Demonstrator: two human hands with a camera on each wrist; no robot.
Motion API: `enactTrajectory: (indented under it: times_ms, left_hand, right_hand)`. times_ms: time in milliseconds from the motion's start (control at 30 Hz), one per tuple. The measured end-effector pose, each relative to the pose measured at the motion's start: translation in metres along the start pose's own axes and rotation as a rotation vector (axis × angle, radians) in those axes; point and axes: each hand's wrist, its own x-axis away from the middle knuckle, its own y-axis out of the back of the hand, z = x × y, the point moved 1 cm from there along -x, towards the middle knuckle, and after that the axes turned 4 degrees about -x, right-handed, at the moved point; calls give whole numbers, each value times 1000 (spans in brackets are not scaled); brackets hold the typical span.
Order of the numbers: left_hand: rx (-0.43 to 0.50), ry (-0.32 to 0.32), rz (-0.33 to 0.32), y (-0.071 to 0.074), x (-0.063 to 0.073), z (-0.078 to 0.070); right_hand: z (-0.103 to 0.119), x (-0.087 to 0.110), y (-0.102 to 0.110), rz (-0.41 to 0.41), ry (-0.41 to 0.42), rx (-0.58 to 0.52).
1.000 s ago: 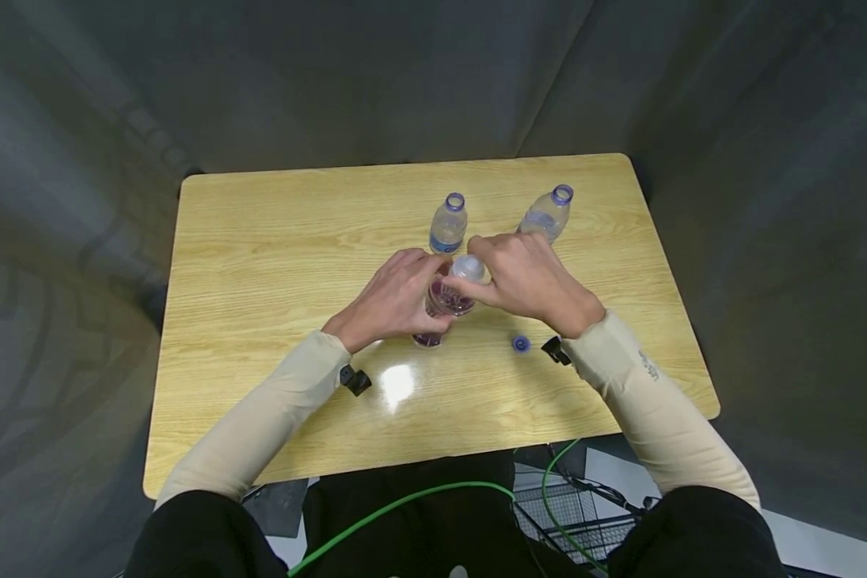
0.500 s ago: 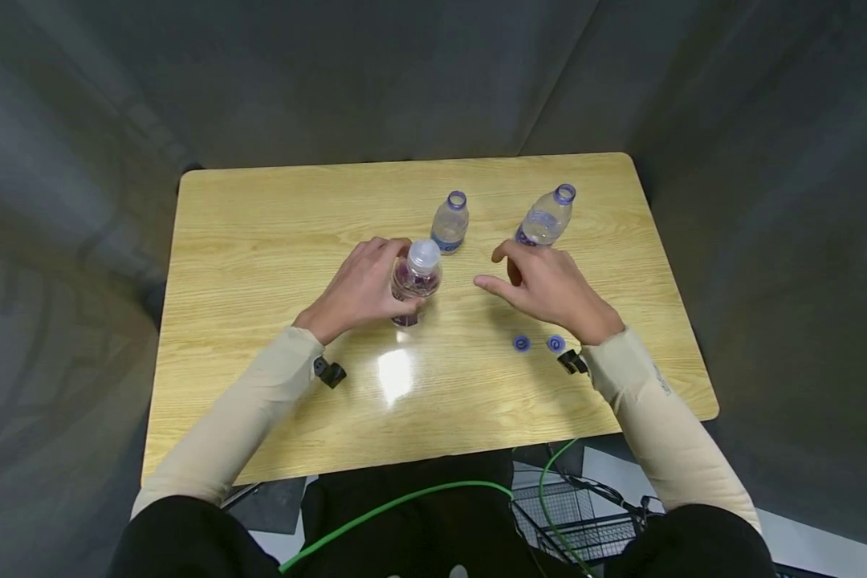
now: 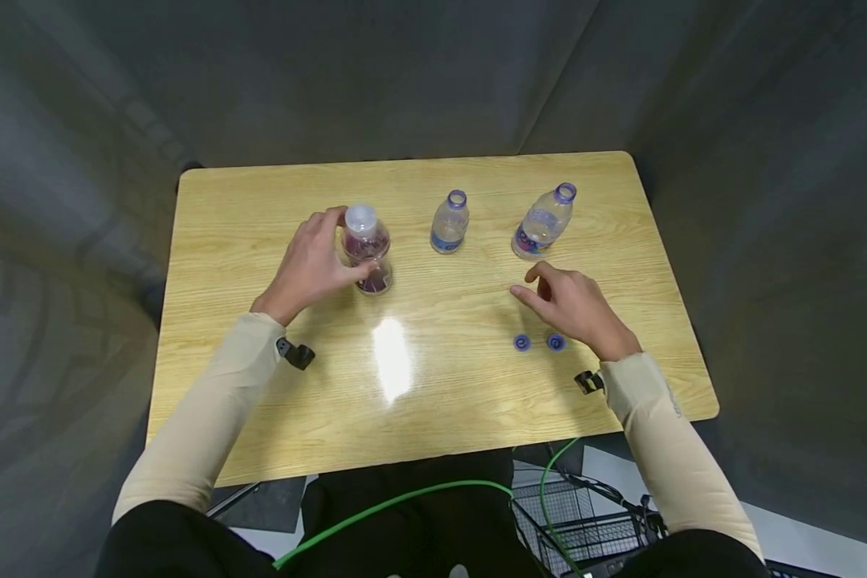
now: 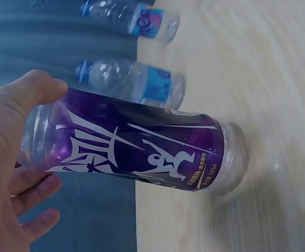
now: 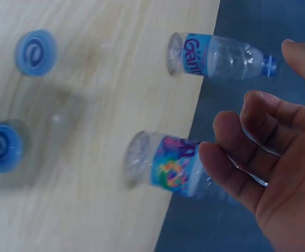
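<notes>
My left hand (image 3: pixel 308 265) grips a clear bottle with a purple label (image 4: pixel 136 142) and a whitish cap (image 3: pixel 362 218), thumb on one side and fingers on the other. The bottle is upright at the left of the table, its base on or just above the wood; I cannot tell which. My right hand (image 3: pixel 578 307) hovers over the right side, holding nothing, its fingers loosely bent. Below it lie two blue bottle caps (image 3: pixel 522 343), apart from the hand. A capless small water bottle (image 3: pixel 449 223) stands between the hands, and a larger one (image 3: pixel 544 223) is beyond the right hand.
The wooden table (image 3: pixel 433 417) has its far edge close behind the bottles. Dark curtains (image 3: pixel 376 80) surround it. A green cable (image 3: pixel 405 510) crosses the person's lap, and a wire basket (image 3: pixel 585 522) sits below the near edge.
My left hand has carried the purple-labelled bottle to the left and away from me. The right hand has let go of its cap and drawn back to the right.
</notes>
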Motion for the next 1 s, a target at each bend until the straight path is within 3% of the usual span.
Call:
enactTrajectory:
  times_ms: [333, 567, 1000]
  left_hand:
    - [16, 112, -87, 26, -2, 34]
    - [78, 187, -151, 44, -6, 55]
    - [79, 307, -135, 64, -12, 84]
  right_hand:
    - [-30, 28, -15, -36, -83, -65]
    - [-50, 49, -24, -111, -148, -130]
    - [-79, 74, -33, -164, -249, -154]
